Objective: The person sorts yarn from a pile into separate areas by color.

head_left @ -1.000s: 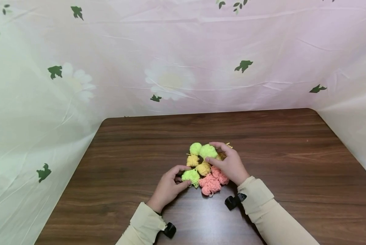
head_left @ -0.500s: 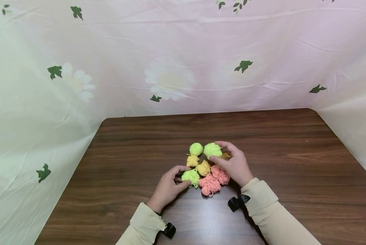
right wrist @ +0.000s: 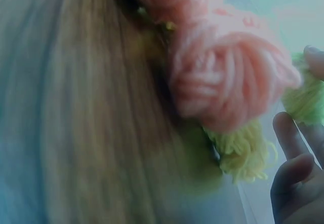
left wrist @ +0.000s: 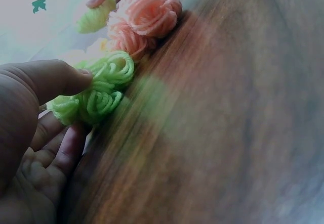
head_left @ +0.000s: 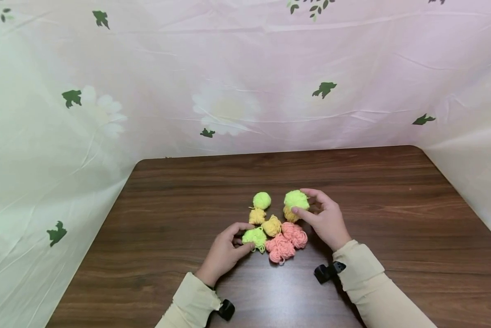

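Small balls of yarn lie clustered on the brown table. My left hand (head_left: 224,253) pinches a green yarn ball (head_left: 255,238) at the cluster's near left, thumb on its near side in the left wrist view. At the far right of the cluster, my right hand (head_left: 326,219) holds another green yarn ball (head_left: 296,199) between thumb and fingers. It overlaps a yellow yarn ball (head_left: 289,214), which is partly hidden behind it. Two more yellow balls, one at the centre (head_left: 272,226) and one at the left (head_left: 257,216), sit between the hands.
A third green yarn ball (head_left: 261,200) stands at the back of the cluster. Two pink yarn bundles, one in front (head_left: 280,249) and one behind it (head_left: 295,235), lie at the near right. Patterned cloth (head_left: 229,91) hangs behind the wooden table (head_left: 179,196).
My right hand has moved to the right with its green yarn ball, opening a gap from the green ball at the back. My left hand keeps its place.
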`<state>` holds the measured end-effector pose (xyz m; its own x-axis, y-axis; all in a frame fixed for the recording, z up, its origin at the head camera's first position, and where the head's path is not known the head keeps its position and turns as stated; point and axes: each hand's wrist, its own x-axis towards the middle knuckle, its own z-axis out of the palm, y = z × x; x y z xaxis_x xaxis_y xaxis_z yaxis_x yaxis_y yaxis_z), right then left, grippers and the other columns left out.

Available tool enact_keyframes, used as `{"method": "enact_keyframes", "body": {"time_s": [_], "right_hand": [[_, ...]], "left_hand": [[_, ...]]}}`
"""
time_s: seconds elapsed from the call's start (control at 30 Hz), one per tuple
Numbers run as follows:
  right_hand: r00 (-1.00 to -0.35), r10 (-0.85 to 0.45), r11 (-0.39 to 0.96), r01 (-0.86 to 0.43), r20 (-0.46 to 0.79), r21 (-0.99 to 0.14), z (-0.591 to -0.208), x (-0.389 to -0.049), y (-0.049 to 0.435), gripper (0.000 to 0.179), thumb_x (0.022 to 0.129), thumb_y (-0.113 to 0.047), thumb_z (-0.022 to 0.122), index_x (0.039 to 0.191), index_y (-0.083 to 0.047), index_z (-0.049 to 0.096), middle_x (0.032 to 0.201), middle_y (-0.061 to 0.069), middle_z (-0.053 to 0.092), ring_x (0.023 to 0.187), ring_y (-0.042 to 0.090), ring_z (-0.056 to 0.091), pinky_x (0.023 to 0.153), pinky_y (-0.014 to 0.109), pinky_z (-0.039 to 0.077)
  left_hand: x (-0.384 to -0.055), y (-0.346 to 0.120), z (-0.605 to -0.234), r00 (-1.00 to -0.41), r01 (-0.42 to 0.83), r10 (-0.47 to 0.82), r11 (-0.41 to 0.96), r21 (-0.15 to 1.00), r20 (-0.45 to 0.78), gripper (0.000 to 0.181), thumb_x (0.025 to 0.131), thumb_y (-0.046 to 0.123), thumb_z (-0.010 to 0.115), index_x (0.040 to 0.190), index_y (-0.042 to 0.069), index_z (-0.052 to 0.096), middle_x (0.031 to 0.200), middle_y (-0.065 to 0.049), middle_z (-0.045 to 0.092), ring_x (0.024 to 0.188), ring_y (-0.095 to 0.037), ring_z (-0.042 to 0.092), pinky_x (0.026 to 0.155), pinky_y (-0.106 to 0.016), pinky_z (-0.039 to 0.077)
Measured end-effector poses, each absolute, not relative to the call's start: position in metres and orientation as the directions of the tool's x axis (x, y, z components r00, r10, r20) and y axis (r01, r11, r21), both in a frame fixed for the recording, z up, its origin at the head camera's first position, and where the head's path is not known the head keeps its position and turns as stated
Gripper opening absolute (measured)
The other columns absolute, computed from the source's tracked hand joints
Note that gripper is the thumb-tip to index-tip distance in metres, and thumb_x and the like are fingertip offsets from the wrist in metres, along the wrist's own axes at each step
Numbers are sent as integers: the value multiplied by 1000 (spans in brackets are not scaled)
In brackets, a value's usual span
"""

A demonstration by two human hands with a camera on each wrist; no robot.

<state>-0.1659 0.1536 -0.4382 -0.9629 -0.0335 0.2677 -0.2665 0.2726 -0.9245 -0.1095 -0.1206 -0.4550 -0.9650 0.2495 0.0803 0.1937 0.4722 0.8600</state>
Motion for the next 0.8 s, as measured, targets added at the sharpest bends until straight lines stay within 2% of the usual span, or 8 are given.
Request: {"method": "enact_keyframes", "body": {"time_s": [0.17,0.33,0.8], "right_hand": [[-965,-21,295,-256,261,-921,-430,-162,158,49,75,-21,78,119,-12,58,98,9,63,88,20,59,71,25,51],[-965,-14,325,-253,263,-911,-413,-153,158,48,77,-14,76,120,-6,57,99,12,62,88,22,58,71,25,50],[-964,36,376,-230,262,-897,-410,-147,177,48,78,-16,76,120,-4,57,100,13,62,88,17,58,73,19,48]], "left_hand": [[-109,-121,-454,-965,191,249,473,860,77,36,83,24,71,116,26,60,109,9,59,88,-10,57,75,-26,50],[-109,-122,-454,-965,193,248,474,859,80,36,83,24,71,117,25,60,109,9,59,88,-10,57,75,-26,50],[-109,-120,-453,-966,187,249,473,861,73,35,83,23,71,116,25,60,109,9,59,88,-10,57,74,-26,50]]}}
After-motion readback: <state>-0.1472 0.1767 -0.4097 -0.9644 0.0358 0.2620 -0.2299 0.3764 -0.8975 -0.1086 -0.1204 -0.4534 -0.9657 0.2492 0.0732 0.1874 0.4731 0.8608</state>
